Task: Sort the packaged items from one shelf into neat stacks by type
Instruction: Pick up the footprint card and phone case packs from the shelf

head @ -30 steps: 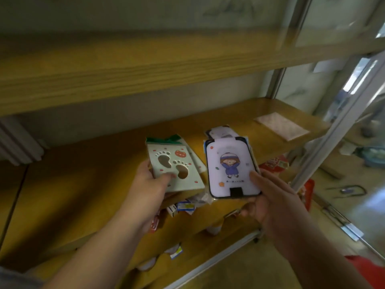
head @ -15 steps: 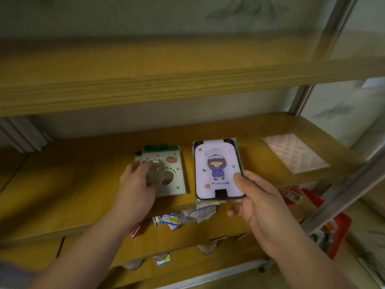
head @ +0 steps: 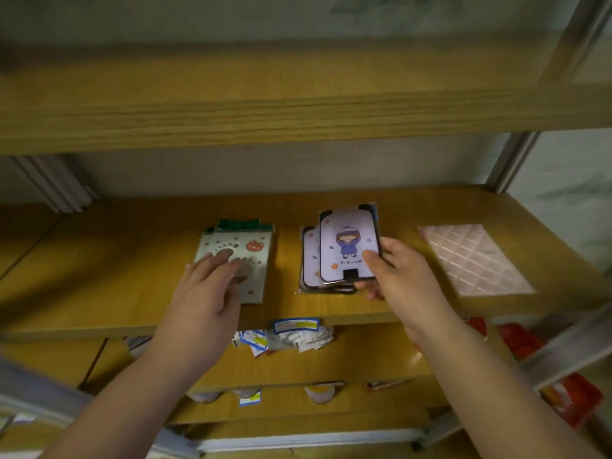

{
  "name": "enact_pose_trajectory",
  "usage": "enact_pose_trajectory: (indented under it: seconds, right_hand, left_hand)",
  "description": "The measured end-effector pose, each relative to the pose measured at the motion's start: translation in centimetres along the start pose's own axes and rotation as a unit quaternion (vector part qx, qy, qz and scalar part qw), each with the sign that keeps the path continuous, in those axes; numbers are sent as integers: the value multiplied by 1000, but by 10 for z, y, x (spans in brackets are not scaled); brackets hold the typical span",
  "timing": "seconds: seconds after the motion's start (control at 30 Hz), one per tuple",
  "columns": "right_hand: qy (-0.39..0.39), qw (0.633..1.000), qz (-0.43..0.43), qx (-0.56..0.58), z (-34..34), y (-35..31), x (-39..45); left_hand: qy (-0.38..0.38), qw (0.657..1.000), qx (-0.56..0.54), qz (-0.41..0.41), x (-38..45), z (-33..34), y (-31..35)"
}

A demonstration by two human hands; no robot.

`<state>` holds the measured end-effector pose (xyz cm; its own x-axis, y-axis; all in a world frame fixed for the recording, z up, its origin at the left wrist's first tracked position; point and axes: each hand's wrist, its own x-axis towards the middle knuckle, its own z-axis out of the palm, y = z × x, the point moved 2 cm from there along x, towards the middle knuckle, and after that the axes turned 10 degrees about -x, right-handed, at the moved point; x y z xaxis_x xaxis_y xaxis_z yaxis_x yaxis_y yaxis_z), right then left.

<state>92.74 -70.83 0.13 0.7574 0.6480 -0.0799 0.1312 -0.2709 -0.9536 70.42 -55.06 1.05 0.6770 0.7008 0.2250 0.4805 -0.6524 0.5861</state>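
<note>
A stack of pale green packs with paw prints (head: pixel 246 251) lies flat on the wooden shelf (head: pixel 132 279), a green flap showing at its far end. My left hand (head: pixel 205 293) rests on top of it with fingers spread flat. To the right sits a stack of black-edged lilac packs with a cartoon girl (head: pixel 309 260). My right hand (head: pixel 397 276) pinches the top lilac pack (head: pixel 347 246) at its near right edge, shifted right of the packs beneath it.
A pink quilted sheet (head: pixel 473 260) lies at the right end of the shelf. An upper shelf board (head: pixel 298 104) hangs close overhead. Small blue-and-white packets (head: pixel 284 336) litter the shelf below, with red packaging (head: pixel 523 342) at the lower right.
Both hands moved forward and down onto the shelf. The paw-print packs went from held in the air to lying flat under my left hand. The lilac pack now sits over a stack.
</note>
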Motion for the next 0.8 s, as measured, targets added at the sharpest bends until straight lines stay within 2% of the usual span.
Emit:
enact_pose_trajectory:
  seconds: [0.1, 0.27, 0.33, 0.47, 0.57, 0.7, 0.8]
  right_hand:
    - [-21, 999, -7, -41, 2, 0, 16]
    - [-14, 968, -57, -243, -1, 4, 23]
    - [-9, 941, -78, -330, -2, 5, 21]
    - [51, 853, -124, -504, -9, -2, 19]
    - [82, 835, -157, -522, -13, -12, 10]
    - [48, 858, -230, -458, -8, -27, -14]
    - [36, 855, -287, -432, 4, -42, -34]
  left_hand:
    - [8, 1000, 12, -6, -2, 2, 8]
    - [24, 1000, 8, -8, -5, 4, 19]
    - [28, 999, 8, -15, -6, 4, 23]
    - [37, 999, 19, -25, -7, 3, 30]
    - [38, 999, 35, -10, -11, 2, 34]
    - [39, 998, 52, 1, -16, -1, 39]
    - [48, 997, 63, 10, -19, -8, 39]
